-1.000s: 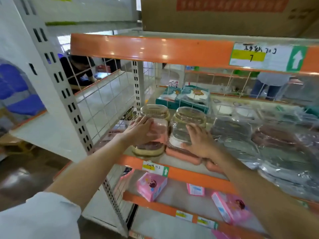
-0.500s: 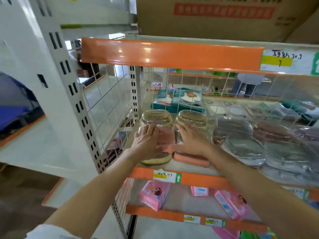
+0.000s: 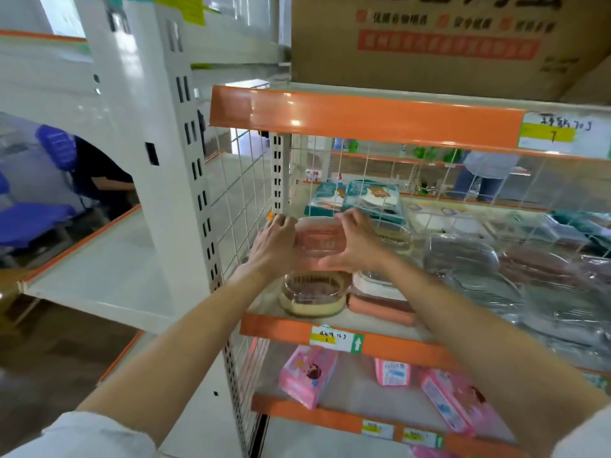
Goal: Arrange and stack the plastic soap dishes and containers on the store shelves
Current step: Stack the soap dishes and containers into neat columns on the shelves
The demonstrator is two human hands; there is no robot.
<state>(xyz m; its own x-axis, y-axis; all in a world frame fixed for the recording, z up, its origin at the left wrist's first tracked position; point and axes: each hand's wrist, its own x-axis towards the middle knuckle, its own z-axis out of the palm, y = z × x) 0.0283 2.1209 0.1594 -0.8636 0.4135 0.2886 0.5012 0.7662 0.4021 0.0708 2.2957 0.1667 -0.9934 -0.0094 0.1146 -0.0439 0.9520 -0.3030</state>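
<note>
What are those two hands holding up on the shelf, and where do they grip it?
A pink soap dish, gripped by its two ends: left hand on its left end, right hand on its right end.

The person is wearing a short-sleeved white fabric top, its left sleeve (image 3: 96, 434) showing at the lower left corner and its right sleeve (image 3: 582, 439) showing at the lower right. Both forearms are showing bare below the sleeve hems. The left hand (image 3: 274, 241) and the right hand (image 3: 358, 242) are wearing no gloves, rings or watch.
</note>
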